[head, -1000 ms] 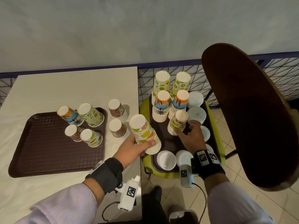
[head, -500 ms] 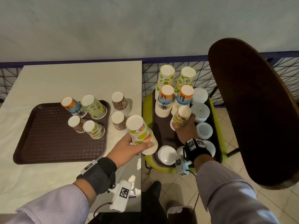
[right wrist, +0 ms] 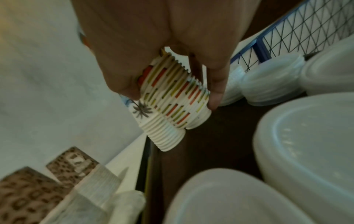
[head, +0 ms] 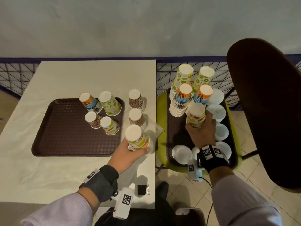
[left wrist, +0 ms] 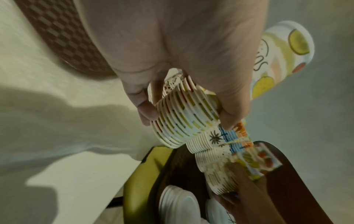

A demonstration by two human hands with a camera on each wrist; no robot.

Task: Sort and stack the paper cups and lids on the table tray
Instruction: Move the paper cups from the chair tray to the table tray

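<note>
My left hand (head: 130, 152) grips an upside-down stack of fruit-print cups (head: 137, 138) over the table's right edge, right of the brown table tray (head: 65, 136); its rims show between thumb and fingers (left wrist: 184, 118). On that tray's far right stand several upside-down cups (head: 109, 103). Two leopard-print cup stacks (head: 136, 101) stand on the table beside it. My right hand (head: 202, 129) grips another fruit-print cup stack (head: 195, 116) on the chair's dark tray (head: 175, 128), its rims (right wrist: 178, 97) between the fingers. Palm-print stacks (head: 180, 101) and lime-print stacks (head: 184, 77) stand behind. White lids (head: 181, 154) lie around them.
A lime-green chair (head: 161, 111) holds the second tray, hard against the table's right edge. A dark wooden chair back (head: 267, 111) rises on the right. A wire fence (head: 171, 75) runs behind. A small black sachet (head: 142, 190) lies near the table's front edge.
My left hand has carried its cup stack leftward from the chair side to over the table edge. My right hand has closed round the front fruit-print stack on the chair tray.
</note>
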